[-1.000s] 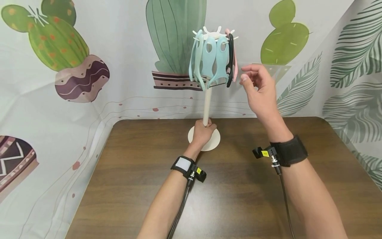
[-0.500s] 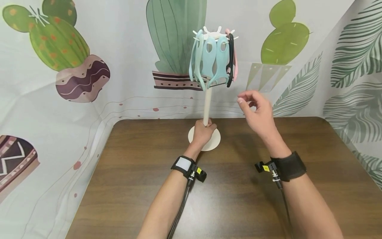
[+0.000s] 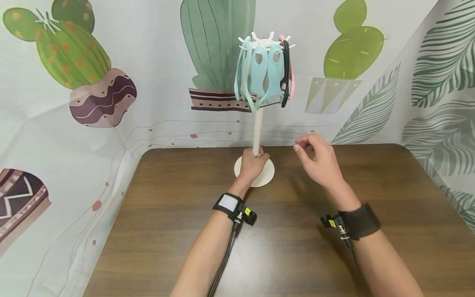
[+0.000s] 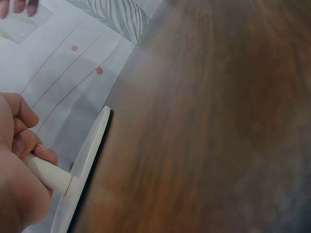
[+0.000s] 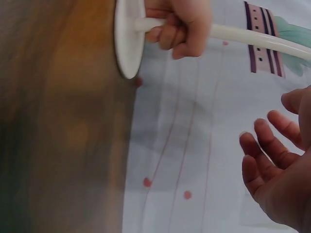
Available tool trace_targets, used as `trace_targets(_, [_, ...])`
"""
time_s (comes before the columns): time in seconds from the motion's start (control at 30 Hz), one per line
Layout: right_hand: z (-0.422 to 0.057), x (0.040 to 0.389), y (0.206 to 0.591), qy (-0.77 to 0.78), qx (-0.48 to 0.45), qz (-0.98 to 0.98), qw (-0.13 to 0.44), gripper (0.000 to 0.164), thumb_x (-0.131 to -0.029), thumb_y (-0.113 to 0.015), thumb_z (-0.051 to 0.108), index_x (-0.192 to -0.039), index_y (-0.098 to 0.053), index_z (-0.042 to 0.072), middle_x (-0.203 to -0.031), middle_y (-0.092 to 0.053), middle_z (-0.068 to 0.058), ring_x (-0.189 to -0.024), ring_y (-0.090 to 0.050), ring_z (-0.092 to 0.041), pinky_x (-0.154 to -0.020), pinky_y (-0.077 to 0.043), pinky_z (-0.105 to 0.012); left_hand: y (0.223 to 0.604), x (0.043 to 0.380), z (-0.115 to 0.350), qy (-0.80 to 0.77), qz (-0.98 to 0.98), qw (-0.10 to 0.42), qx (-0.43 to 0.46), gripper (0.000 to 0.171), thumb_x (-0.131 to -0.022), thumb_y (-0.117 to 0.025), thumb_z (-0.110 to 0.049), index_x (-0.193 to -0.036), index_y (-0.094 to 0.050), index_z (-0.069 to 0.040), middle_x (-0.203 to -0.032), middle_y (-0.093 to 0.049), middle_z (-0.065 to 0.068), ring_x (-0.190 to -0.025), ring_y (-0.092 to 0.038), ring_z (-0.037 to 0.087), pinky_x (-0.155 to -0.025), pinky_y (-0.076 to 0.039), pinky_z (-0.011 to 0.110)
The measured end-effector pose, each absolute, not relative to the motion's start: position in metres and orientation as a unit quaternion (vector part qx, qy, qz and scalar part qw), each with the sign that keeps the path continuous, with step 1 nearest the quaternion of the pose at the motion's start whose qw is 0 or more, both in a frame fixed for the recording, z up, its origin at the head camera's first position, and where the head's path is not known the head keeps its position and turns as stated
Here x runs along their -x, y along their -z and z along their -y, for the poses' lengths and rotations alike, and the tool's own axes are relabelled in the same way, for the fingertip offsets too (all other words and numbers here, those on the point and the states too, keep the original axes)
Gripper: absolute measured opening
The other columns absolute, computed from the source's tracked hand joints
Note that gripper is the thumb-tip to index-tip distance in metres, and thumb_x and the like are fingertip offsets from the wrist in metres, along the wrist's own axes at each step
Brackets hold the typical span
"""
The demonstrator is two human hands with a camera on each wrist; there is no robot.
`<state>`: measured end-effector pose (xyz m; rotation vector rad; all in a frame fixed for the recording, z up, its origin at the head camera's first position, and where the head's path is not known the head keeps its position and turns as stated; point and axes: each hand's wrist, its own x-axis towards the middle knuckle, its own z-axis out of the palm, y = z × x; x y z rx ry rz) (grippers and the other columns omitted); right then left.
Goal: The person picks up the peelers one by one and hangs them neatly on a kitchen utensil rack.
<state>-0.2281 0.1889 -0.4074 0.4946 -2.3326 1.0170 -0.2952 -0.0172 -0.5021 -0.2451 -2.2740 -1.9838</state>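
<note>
A cream stand with a thin post [image 3: 257,130] and a round base [image 3: 268,176] stands upright near the table's back edge. Its white ring of hooks [image 3: 264,42] carries several Y-shaped peelers: light blue ones [image 3: 259,74] in front, a black one [image 3: 286,74] and a pink one [image 3: 292,84] on the right. Low on the post, my left hand [image 3: 253,164] grips just above the base; the left wrist view shows the left hand's fingers [image 4: 26,141] curled round it. Apart from the stand, to its right, hovers my right hand [image 3: 318,159], fingers loosely bent and holding nothing.
The brown wooden table [image 3: 178,231] stretches under both forearms. Right behind it hangs a white cloth [image 3: 159,103] printed with cacti and leaves. A black strap with a small camera and cable sits on each wrist [image 3: 360,221].
My right hand has come down from beside the hanging peelers to just above the table's back edge. The left hand and the stand stay in place.
</note>
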Motion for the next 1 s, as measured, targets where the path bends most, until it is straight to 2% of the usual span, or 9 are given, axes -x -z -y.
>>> trace_targets(0.2, [-0.199,0.223,0.426,-0.336,-0.158,0.897,0.241,0.025,-0.101,-0.071,0.014,-0.119,-0.069,-0.003,-0.113,-0.069,-0.019,-0.106,-0.065,-0.037,-0.093,-0.049,-0.052,0.502,0.297,0.017,0.65,0.754,0.055,0.078,0.042,-0.089,-0.064,-0.008,-0.059,-0.037,-0.02,-0.056,-0.025,-0.008,-0.052,-0.026,0.012,-0.045,-0.023,0.028])
trace_targets(0.33, [-0.206,0.219,0.434,-0.325,-0.124,0.915,0.203,0.033,-0.104,-0.068,0.021,-0.128,-0.067,-0.002,-0.124,-0.067,-0.021,-0.117,-0.063,-0.042,-0.099,-0.047,-0.06,0.501,0.297,0.016,0.651,0.754,0.05,0.076,0.041,-0.089,-0.064,-0.009,-0.061,-0.037,-0.02,-0.057,-0.024,-0.008,-0.054,-0.026,0.013,-0.046,-0.024,0.028])
trace_targets(0.57, [-0.213,0.215,0.447,-0.311,-0.093,0.93,0.172,0.041,-0.106,-0.064,0.028,-0.135,-0.063,-0.001,-0.131,-0.064,-0.024,-0.125,-0.059,-0.044,-0.103,-0.045,-0.063,0.502,0.297,0.015,0.65,0.755,0.043,0.07,0.041,-0.09,-0.064,-0.009,-0.061,-0.037,-0.021,-0.057,-0.025,-0.008,-0.056,-0.029,0.013,-0.049,-0.026,0.029])
trace_targets(0.83, [-0.211,0.218,0.454,-0.303,-0.095,0.93,0.188,0.041,-0.105,-0.066,0.027,-0.135,-0.064,-0.001,-0.129,-0.064,-0.024,-0.122,-0.06,-0.045,-0.102,-0.047,-0.061,0.503,0.296,0.018,0.65,0.755,0.045,0.075,0.041,-0.09,-0.064,-0.01,-0.06,-0.038,-0.022,-0.056,-0.025,-0.009,-0.054,-0.028,0.013,-0.047,-0.026,0.029])
trace_targets(1.0, [-0.213,0.219,0.458,-0.298,-0.085,0.935,0.176,0.041,-0.105,-0.066,0.028,-0.134,-0.064,-0.001,-0.128,-0.063,-0.024,-0.12,-0.06,-0.044,-0.1,-0.047,-0.061,0.502,0.294,0.018,0.652,0.754,0.043,0.073,0.042,-0.09,-0.064,-0.01,-0.06,-0.038,-0.021,-0.056,-0.024,-0.009,-0.054,-0.027,0.013,-0.047,-0.025,0.029])
